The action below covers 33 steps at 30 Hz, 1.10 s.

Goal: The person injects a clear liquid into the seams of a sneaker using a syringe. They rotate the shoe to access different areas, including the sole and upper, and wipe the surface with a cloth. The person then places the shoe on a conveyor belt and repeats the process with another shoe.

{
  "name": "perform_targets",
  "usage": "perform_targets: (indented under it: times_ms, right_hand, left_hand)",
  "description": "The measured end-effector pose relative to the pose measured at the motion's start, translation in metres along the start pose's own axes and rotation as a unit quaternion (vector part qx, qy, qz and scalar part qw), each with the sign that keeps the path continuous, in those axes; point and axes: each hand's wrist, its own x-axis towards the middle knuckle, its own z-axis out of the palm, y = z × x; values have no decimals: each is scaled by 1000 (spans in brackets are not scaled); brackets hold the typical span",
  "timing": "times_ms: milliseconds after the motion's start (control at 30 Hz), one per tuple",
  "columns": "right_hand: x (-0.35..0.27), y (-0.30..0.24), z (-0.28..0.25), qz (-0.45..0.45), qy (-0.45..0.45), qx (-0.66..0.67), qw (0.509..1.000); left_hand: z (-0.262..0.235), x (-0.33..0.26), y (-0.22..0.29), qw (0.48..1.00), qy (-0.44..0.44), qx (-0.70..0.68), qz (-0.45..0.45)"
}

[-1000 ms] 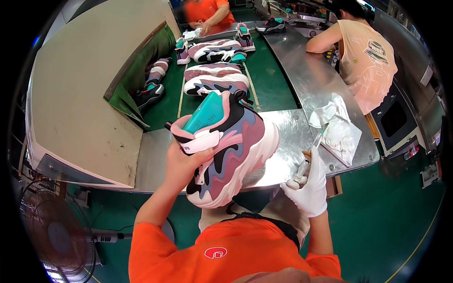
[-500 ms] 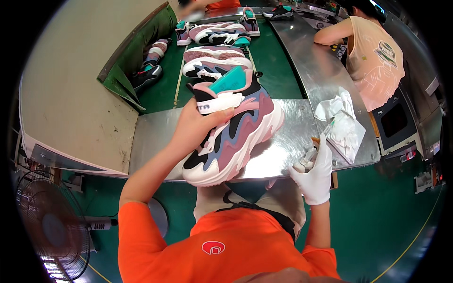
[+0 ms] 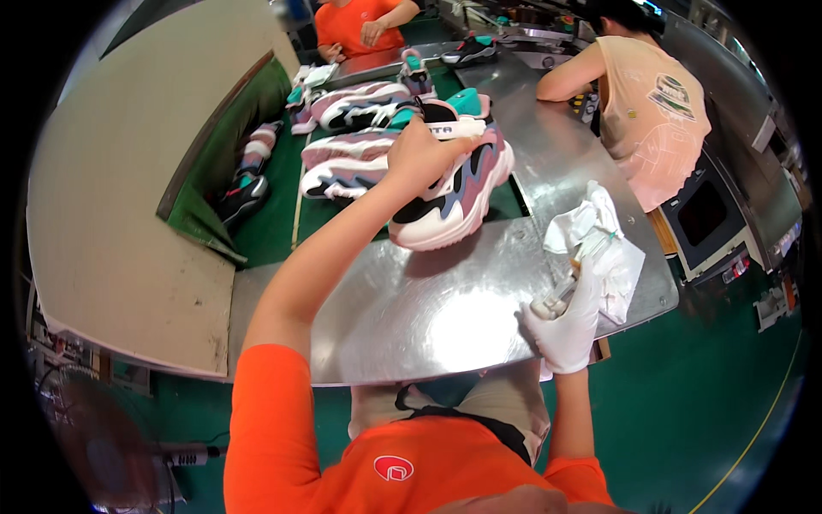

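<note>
My bare left hand (image 3: 421, 156) grips a chunky sneaker (image 3: 454, 210) in white, mauve, blue and black by its upper near the tongue. A teal piece shows in the shoe's opening. The sneaker is held over the far part of the metal table (image 3: 385, 317), its toe pointing back toward me. On the right, my white-gloved right hand (image 3: 565, 332) has its fingers curled round a small pale, shiny object (image 3: 555, 300) whose kind I cannot make out. Crumpled white cloths (image 3: 610, 270) lie beside that hand.
More sneakers (image 3: 342, 176) lie on the green belt (image 3: 295, 218) ahead. Dark shoes (image 3: 244, 199) sit by the green flap at left. A co-worker in orange (image 3: 360, 30) is at the far end, another in a peach top (image 3: 651, 111) at right. A fan (image 3: 103, 445) stands lower left.
My left hand has carried the sneaker away from me, toward the shoes on the belt. The right hand stays near the cloths. My view has shifted, and the far co-worker shows more.
</note>
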Motion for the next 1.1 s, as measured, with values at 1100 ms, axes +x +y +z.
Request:
perform_targets:
  times_ms: [1100]
  right_hand:
    - [33,39,-48,227,-57,505,831]
  left_hand:
    - [210,-29,7,873,-370,-119,296]
